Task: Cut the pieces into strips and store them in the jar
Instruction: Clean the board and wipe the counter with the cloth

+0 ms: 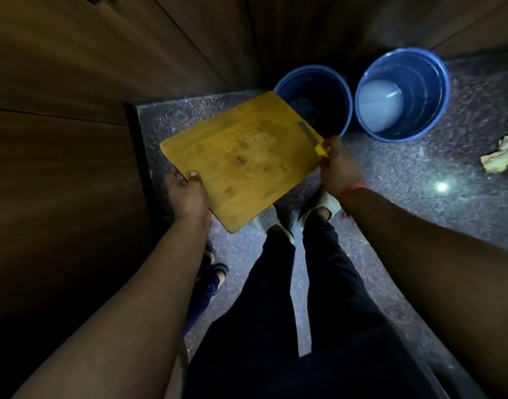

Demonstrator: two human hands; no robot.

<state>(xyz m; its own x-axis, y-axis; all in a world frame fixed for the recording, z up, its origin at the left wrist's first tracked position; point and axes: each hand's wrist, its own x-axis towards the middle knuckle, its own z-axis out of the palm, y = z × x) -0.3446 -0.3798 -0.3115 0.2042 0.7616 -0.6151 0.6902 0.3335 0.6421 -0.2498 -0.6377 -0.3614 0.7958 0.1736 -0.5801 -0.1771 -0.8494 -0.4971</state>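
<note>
I am standing and looking down at the floor. A bare wooden cutting board (241, 159) is held tilted above it, its far corner over the left blue bucket (314, 96). My left hand (186, 194) grips the board's near left edge, thumb on top. My right hand (337, 165) holds the board's right edge together with a knife with a yellow handle (311, 136), whose blade lies flat along the board's edge. No pieces, strips or jar are in sight.
A second blue bucket (402, 93) with a pale lining stands to the right of the first. Wooden cabinet fronts (74, 110) run along the left and back. The speckled dark floor (419, 168) has a crumpled scrap (501, 156) at far right. My legs and shoes are below.
</note>
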